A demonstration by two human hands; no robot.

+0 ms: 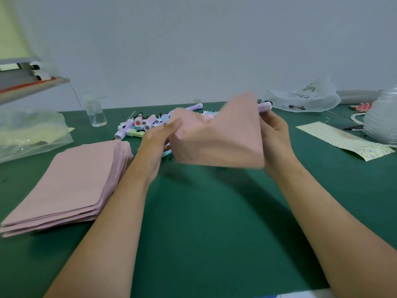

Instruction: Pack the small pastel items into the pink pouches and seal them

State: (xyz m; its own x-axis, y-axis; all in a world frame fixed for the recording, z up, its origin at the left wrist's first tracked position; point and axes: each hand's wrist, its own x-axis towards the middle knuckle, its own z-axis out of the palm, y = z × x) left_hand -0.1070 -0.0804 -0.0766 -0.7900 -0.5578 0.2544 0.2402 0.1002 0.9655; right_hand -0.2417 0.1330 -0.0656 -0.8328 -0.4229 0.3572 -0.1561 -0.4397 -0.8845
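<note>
Fingers (171, 125) of the left hand (156, 145) pinch the left edge of a pink pouch (217, 136), which is held up off the table between both hands, creased and tilted. The right hand (276, 136) has its fingers curled round a lilac item (265, 106) at the pouch's upper right corner. The pouch's right edge lies against that hand, but whether the hand grips it too cannot be told.

Behind the pouch, a pile of pastel items (148, 123) in lilac, blue and pale green lies with black cords showing. A stack of pink pouches (71, 181) lies flat just left of the left forearm, its right edge touching or nearly touching the arm.

A thin plastic bag (305, 97) at the back right carries dark print, too blurred to read. A yellowish dotted sheet (343, 140) lies well right of the right hand, with small printed figures on its near end that are also unreadable. A clear bottle (95, 112) stands back left, near a clear bag (32, 134) at the left edge, and a wrapped roll (382, 117) stands far right.

The green mat (204, 222) shows in a broad stretch under the pouch and between the two forearms, running down to the near edge. Its far edge meets the grey wall behind the pile.
</note>
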